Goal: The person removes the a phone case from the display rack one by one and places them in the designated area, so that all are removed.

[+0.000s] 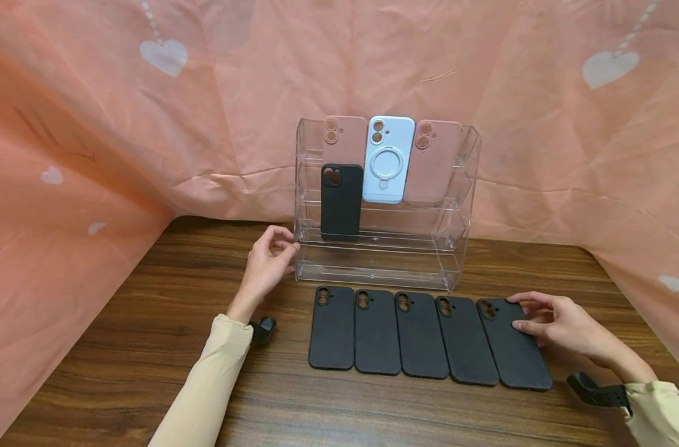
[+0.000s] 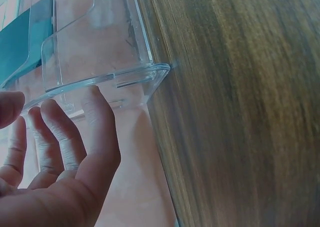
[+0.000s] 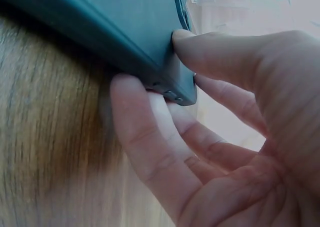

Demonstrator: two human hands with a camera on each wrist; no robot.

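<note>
My left hand (image 1: 267, 264) rests loose, fingers relaxed, against the clear rack (image 1: 384, 261) mid-frame; my right hand (image 1: 563, 323) pinches the rightmost black case (image 1: 512, 347).

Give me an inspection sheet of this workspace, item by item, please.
Surface: wooden table, dark grain.
Job's things: five black phone cases in a row, flat; clear acrylic rack holding one black case, two pink cases and a light blue ring case.
Clutter: nothing seen.
Hands: left hand touches the rack's left end; right hand grips the rightmost black case by its edge.
Cables: nothing seen.
Surroundings: pink cloth backdrop with pale hearts.
</note>
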